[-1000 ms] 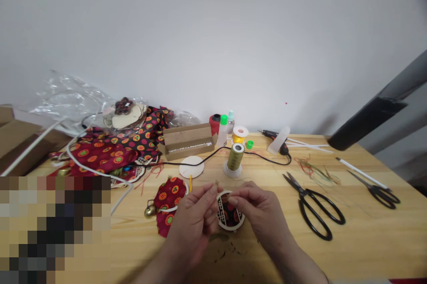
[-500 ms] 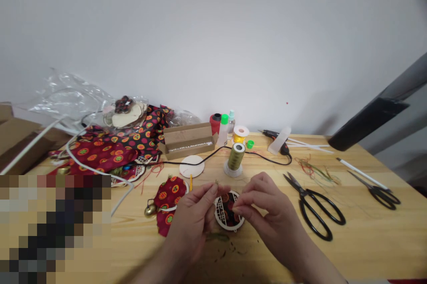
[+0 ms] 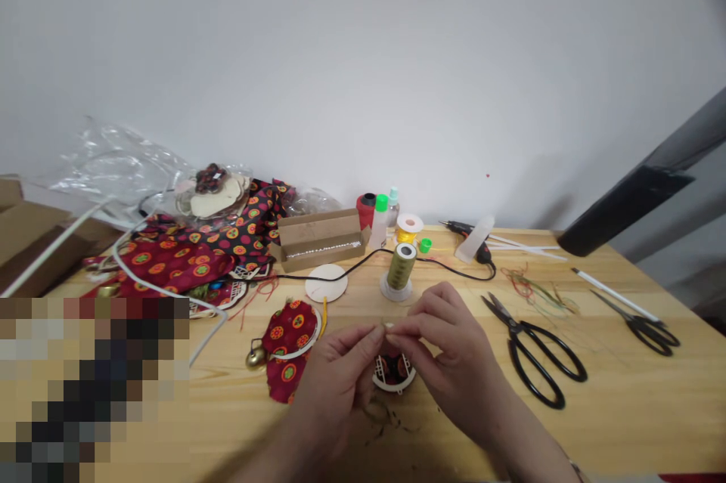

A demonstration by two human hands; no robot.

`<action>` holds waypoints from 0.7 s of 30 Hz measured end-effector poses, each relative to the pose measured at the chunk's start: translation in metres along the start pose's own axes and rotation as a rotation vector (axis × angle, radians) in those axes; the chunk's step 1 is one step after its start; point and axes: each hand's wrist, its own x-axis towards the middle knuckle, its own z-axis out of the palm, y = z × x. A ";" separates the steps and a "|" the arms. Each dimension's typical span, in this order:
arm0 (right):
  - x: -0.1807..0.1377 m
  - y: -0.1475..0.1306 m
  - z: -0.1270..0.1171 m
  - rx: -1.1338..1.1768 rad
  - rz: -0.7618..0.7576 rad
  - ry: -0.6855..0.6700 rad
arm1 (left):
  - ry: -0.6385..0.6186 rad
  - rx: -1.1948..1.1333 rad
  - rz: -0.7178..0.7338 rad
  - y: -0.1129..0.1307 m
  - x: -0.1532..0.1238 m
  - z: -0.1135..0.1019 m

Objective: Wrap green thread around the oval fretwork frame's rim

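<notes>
L hand (image 3: 340, 362) and R hand (image 3: 459, 351) meet tip to tip, thumb + index of each pinched tight; a tiny pale bit (image 3: 389, 326) peeks out betw them. Looks like both grip it, but too small to tell if it's a thread end, knot or fitting. Round frame (image 3: 395, 369), pale lattice over dark patterned fabric, sits just below the grip, upper part hidden by fingers; can't tell if any thread links it to the pinch.

Step in hand, my guess: fine fingertip work, prob. tying or threading sth small. Next move prob. calls for one hand holding firm while the other draws or feeds, w/ light tension so nothing slips. Olive thread spool (image 3: 402, 267) stands upright just beyond the grip; big scissors (image 3: 525, 347) lie R of it, blades slightly parted, handy if a trim's needed. Red fabric piece (image 3: 291, 328) w/ brass bell (image 3: 256, 357) beside it, L of the grip.

Writing: no brand or label legible. Carton (image 3: 321, 252), beyond + L of the grip, has a small dark mark at its R end, unreadable; green-capped bottle (image 3: 380, 226) next to it, no readable txt
</notes>
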 end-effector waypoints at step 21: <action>-0.003 0.011 0.006 0.193 0.265 0.039 | 0.017 -0.027 -0.027 0.002 0.000 0.002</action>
